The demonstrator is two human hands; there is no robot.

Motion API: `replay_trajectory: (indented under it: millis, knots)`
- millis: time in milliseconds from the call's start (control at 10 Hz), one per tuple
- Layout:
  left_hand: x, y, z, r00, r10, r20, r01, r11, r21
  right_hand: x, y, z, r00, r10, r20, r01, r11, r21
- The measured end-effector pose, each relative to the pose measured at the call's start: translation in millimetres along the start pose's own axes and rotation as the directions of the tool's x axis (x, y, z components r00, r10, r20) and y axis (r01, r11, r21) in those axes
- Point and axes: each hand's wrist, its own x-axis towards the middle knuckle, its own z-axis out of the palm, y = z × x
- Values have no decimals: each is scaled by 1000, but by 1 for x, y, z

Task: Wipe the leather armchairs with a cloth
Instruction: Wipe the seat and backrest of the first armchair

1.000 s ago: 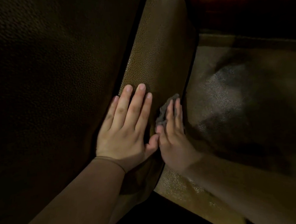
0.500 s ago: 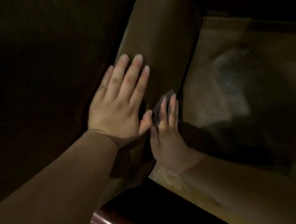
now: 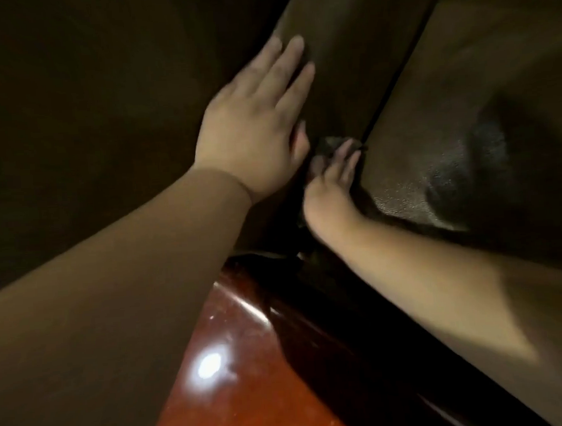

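My left hand [image 3: 254, 128] lies flat with straight fingers on a brown leather cushion [image 3: 356, 60] of the armchair, pressing it to the left. Just right of it, my right hand [image 3: 332, 183] presses a small dark grey cloth [image 3: 329, 144] against the cushion's side, down in the gap beside the seat cushion [image 3: 462, 80]. Its fingers are straight over the cloth, and most of the cloth is hidden under them. The frame is dim and blurred.
A glossy red-brown wooden armrest [image 3: 243, 373] runs across the bottom, below both forearms. A dark leather surface [image 3: 85, 109] fills the left side. A shiny pebbled patch [image 3: 435, 183] shows on the seat cushion at right.
The view has swung down, bringing the wooden armrest into sight. Both hands have slid further along the cushion, and the right hand with the cloth sits deeper in the gap.
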Motion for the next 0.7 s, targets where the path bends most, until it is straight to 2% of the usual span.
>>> replay_trajectory:
  millis: [100,200,300,400,500,600,700]
  knots:
    - [-91,-7,-4,992,129,6,-129,991,27,24,-19,-6,987,143,-78,-145,989,-28]
    - [-162,-17,3,979,203,30,-205,975,90,-37,-35,36,993,101,-58,-106,992,-74]
    - [-171,-17,12,983,184,-12,-182,980,82,-84,-52,65,972,232,25,-233,956,180]
    - [-164,-19,16,984,169,-60,-166,985,49,-69,-55,67,957,289,2,-279,924,262]
    - [-165,-15,21,986,160,-57,-158,987,39,-53,-42,59,960,254,-114,-229,953,198]
    - [-168,-13,20,987,157,-41,-155,987,38,-54,-43,53,941,314,-124,-278,929,243]
    - [-170,-14,19,986,157,-52,-155,987,36,-78,-67,57,907,395,148,-421,833,359]
